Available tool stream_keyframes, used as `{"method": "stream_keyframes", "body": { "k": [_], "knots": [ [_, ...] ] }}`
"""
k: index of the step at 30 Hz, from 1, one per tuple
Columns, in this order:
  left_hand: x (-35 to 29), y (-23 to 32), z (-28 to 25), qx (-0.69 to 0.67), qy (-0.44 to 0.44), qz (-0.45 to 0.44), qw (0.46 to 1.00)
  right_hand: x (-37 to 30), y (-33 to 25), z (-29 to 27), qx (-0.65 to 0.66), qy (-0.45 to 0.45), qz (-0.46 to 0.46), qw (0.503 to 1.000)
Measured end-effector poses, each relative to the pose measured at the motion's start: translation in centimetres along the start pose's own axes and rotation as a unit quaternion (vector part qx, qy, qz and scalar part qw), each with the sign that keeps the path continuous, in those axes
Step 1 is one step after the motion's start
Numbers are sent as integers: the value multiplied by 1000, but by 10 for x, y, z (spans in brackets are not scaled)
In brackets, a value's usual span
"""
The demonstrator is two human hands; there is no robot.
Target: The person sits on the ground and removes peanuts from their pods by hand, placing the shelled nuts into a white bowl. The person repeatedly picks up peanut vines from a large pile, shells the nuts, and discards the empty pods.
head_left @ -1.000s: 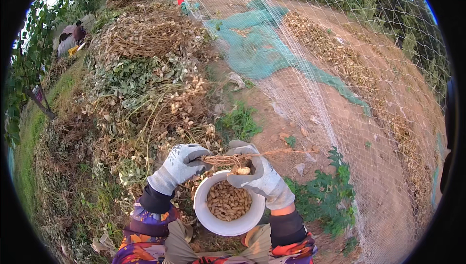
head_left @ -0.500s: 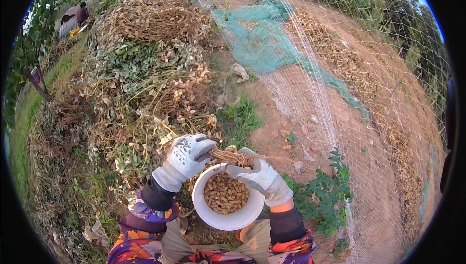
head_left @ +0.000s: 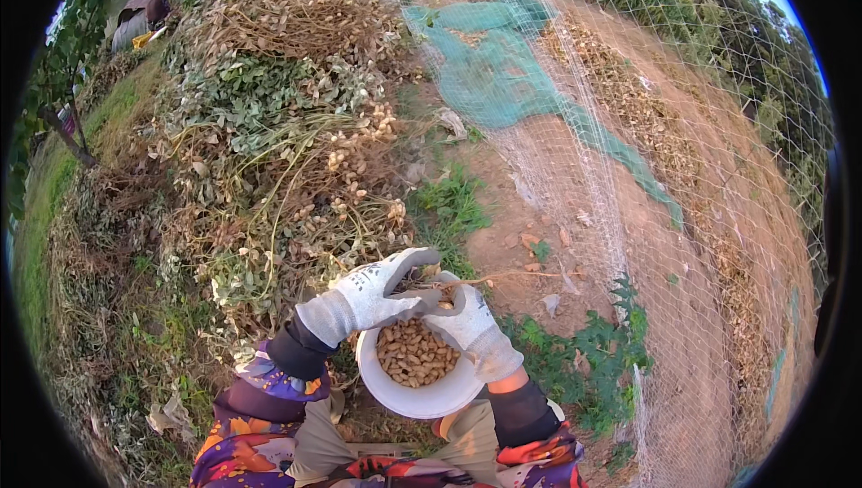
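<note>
Over the far rim of a white bucket (head_left: pixel 453 398), my two gloved hands meet at a dried peanut plant (head_left: pixel 503 276). My left hand (head_left: pixel 373 293), in a pale grey glove, curls round the plant with thumb and fingers bent. From the other side my right hand (head_left: pixel 473 322) closes its thumb and fingers on the roots and pods. Thin brown stem ends stick out to the right past it. Shelled-off whole peanuts (head_left: pixel 415 355) lie inside the bucket, below my hands. Fingers partly hide what lies between my palms.
A long heap of pulled peanut plants (head_left: pixel 287 102) with pods runs ahead on the left. White netting (head_left: pixel 620 246) hangs along the right, with green mesh (head_left: pixel 494 84) behind it. Leafy weeds (head_left: pixel 593 362) grow right of the bucket. Far left, a person (head_left: pixel 158 8) is near a tree.
My left hand has moved right, closer to my right hand, and its fingers now reach over the plant. My right hand has shifted slightly left. The plant's stems have moved right.
</note>
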State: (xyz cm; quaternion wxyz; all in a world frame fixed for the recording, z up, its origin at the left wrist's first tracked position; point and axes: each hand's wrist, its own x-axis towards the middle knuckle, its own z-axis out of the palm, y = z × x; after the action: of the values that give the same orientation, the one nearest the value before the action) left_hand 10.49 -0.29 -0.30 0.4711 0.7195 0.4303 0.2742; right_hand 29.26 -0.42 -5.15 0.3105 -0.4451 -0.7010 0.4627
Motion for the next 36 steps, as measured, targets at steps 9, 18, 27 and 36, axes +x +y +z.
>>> {"method": "stream_keyframes", "body": {
  "k": [9, 18, 27, 36],
  "knots": [
    [8, -8, 26, 339, -16, -81, 937, 7, 11, 13, -151, -36, 67, 986],
    [0, -8, 33, 325, 84, -33, 941, 9, 19, 24, -68, 34, 76, 994],
    [11, -32, 14, 291, 13, 2, 957, 6, 6, 21, 80, -79, 122, 986],
    [1, -27, 4, 138, -54, 33, 988, -2, -8, 5, 207, -186, 145, 949]
  ]
}}
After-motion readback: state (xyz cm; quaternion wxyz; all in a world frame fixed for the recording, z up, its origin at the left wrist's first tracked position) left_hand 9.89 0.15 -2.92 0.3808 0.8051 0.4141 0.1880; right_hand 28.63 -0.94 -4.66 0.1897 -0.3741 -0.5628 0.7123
